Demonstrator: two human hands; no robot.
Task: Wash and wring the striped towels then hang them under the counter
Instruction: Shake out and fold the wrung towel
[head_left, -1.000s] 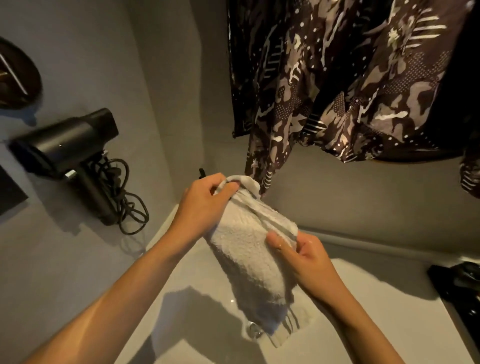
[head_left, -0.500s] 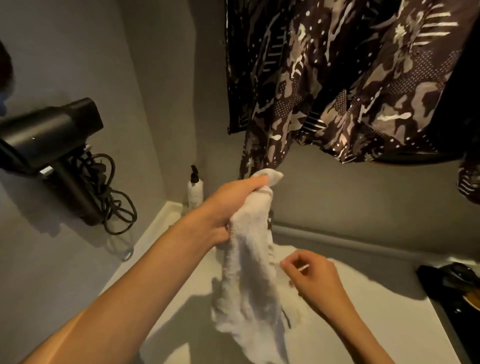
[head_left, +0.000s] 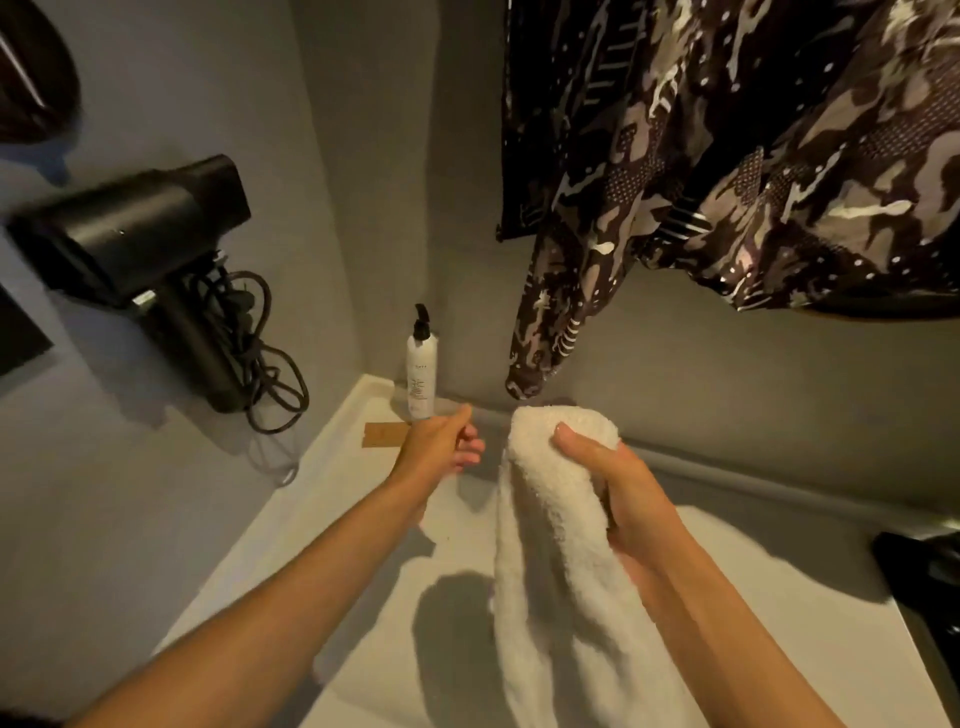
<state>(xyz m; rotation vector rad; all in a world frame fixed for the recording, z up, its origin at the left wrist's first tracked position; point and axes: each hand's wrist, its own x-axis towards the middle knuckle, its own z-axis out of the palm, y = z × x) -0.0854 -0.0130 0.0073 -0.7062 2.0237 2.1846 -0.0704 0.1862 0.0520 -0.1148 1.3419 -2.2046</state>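
Towel (head_left: 550, 545) hung from the right hand (head_left: 618, 493), bunched into a thick vertical roll over the white desk (head_left: 291, 545), its lower end running out of the bottom of the frame. Right fingers (head_left: 571, 441) were curled round the top of the roll, thumb on the near side, clamped on the terry. Left hand (head_left: 441, 447) was off the cloth, just beside it to the left, fingers loosely curled and holding nothing, reaching toward the back edge near the pump bottle (head_left: 421, 374).

Handling, as a judgement: soft, limp, no stiffness, so it drapes wherever it isn't held. Looked thick and fluffy; whether it was wet could not be told from this view, but if soaked it would be heavy and drip. Terry pile gives good friction, not slippery, nothing fragile. No stripes were visible on the part shown.

Where to grab: the top bunch already held was a sound anchor. For wringing, the second hand should take the roll lower down, well apart from the first, full wrap round the bundle rather than a pinch, then twist opposite ways. For hanging, pinch two corners of one edge so it opens flat.

Hair dryer (head_left: 130, 244) sat on the left wall, patterned fabric (head_left: 727, 156) hung above.
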